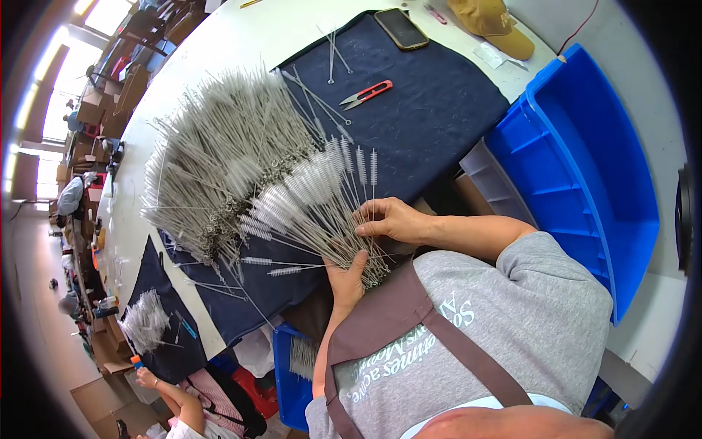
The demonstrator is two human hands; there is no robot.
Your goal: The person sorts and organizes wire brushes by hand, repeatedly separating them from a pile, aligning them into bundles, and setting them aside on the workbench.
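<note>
A fanned bundle of thin wire straw brushes [292, 201], with white bristles at one end and small loops at the other, rests in my left hand [347, 282]. That hand is closed around the stems near the loops, close to my apron. My right hand [391, 221] is at the bundle's right side, thumb and fingers pinched on the stem of a brush. Beyond the bundle, a large pile of the same brushes [227, 139] lies on a dark blue cloth [431, 95]. Several loose brushes [322, 99] lie beside the pile.
Red-handled thread snips [367, 94] and a phone [401, 29] lie on the cloth. A yellow cap [493, 25] sits at the table's far edge. Blue bins stand at my right [585, 183] and below the table [289, 388]. At lower left, another person's hand [146, 378] is near more brushes [146, 322].
</note>
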